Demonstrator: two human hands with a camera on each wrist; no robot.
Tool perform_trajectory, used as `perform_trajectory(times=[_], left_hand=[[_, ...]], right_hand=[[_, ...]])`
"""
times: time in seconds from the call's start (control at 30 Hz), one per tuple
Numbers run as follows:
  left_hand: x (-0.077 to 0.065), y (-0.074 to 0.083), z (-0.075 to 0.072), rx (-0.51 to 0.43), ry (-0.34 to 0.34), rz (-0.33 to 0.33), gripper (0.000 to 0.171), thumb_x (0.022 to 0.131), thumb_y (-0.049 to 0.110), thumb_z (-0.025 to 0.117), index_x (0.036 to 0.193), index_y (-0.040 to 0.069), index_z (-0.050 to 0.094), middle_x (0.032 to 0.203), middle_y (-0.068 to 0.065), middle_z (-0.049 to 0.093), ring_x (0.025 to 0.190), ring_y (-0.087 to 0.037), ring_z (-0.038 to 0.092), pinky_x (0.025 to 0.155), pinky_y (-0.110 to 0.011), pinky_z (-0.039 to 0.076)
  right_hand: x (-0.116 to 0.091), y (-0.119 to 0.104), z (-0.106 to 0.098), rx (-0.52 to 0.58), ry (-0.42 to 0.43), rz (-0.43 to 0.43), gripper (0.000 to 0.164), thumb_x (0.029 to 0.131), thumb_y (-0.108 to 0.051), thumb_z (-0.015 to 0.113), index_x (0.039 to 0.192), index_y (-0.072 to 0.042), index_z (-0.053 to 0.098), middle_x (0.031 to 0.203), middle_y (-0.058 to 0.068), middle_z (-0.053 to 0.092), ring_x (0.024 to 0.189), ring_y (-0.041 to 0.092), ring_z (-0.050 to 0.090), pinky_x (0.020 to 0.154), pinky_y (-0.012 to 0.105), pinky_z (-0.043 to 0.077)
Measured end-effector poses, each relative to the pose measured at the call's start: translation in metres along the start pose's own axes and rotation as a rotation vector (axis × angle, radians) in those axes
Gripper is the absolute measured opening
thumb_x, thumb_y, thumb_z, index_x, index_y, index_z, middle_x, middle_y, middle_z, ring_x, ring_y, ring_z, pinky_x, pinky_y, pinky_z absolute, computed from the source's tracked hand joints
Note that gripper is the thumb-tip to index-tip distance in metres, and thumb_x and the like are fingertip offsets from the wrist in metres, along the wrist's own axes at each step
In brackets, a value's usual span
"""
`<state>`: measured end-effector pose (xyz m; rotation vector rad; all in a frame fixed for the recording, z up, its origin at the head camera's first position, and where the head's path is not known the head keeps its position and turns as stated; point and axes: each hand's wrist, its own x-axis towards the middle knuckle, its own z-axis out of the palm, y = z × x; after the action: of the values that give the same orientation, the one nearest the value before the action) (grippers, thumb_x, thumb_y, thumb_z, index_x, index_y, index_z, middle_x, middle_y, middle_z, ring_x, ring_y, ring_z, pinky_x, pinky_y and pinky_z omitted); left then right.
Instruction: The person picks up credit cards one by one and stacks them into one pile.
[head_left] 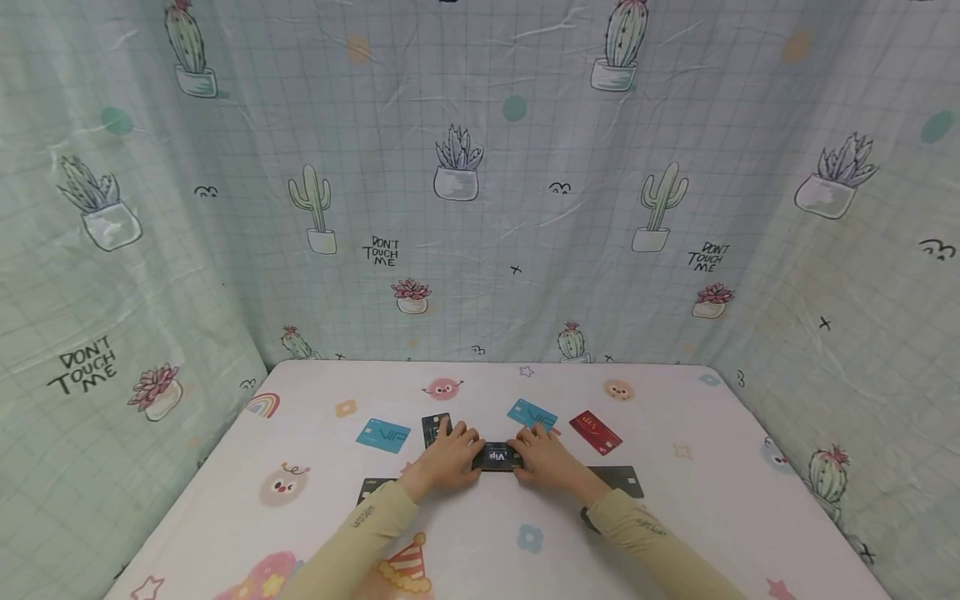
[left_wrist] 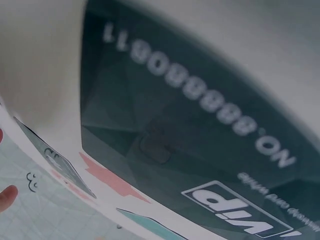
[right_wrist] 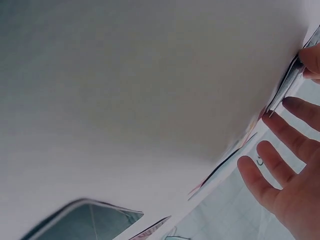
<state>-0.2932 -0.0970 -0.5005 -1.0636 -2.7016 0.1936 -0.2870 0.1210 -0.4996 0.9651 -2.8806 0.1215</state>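
Observation:
A black VIP card (head_left: 497, 456) lies sideways at the middle of the table between both hands. My left hand (head_left: 452, 458) grips its left end and my right hand (head_left: 546, 458) its right end, fingers on the far side and thumbs nearer me. In the right wrist view, the right thumb and foremost fingers (right_wrist: 292, 131) meet the thin edge of the card (right_wrist: 286, 82). Only fingertips of the left hand (left_wrist: 7, 198) show in the left wrist view. Another black card (head_left: 437, 427) stands out just behind the left hand, and a blue card (head_left: 532, 414) behind the right.
A blue card (head_left: 383, 435) lies left, a red card (head_left: 596, 432) right. One black card (head_left: 373, 488) is partly behind the left forearm, another (head_left: 621, 480) partly behind the right. A dark object (head_left: 588, 521) peeks from the right sleeve. Patterned curtain (head_left: 480, 275) surrounds the table (head_left: 487, 550).

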Motion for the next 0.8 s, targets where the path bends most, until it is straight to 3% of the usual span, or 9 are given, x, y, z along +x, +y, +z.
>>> perform_trajectory(times=[0.5, 0.8], left_hand=[[0.0005, -0.0041, 0.0028, -0.048, -0.009, -0.003, 0.048, 0.081, 0.044, 0.055, 0.118, 0.014, 0.055, 0.112, 0.000, 0.057, 0.105, -0.019, 0.046, 0.097, -0.058, 0.029], [0.0003, -0.0061, 0.0036, -0.028, -0.002, 0.013, 0.048, 0.082, 0.046, 0.054, 0.118, 0.014, 0.055, 0.111, 0.001, 0.058, 0.105, -0.017, 0.047, 0.096, -0.058, 0.030]], right_hand=[[0.0000, 0.0010, 0.0020, -0.015, -0.008, -0.013, 0.046, 0.080, -0.036, 0.061, 0.120, -0.013, 0.053, 0.109, 0.004, 0.051, 0.097, 0.020, 0.039, 0.081, 0.037, 0.042], [-0.0002, 0.0007, 0.0003, -0.010, 0.001, -0.019, 0.047, 0.080, -0.037, 0.061, 0.120, -0.013, 0.053, 0.107, 0.004, 0.051, 0.095, 0.019, 0.039, 0.080, 0.037, 0.041]])
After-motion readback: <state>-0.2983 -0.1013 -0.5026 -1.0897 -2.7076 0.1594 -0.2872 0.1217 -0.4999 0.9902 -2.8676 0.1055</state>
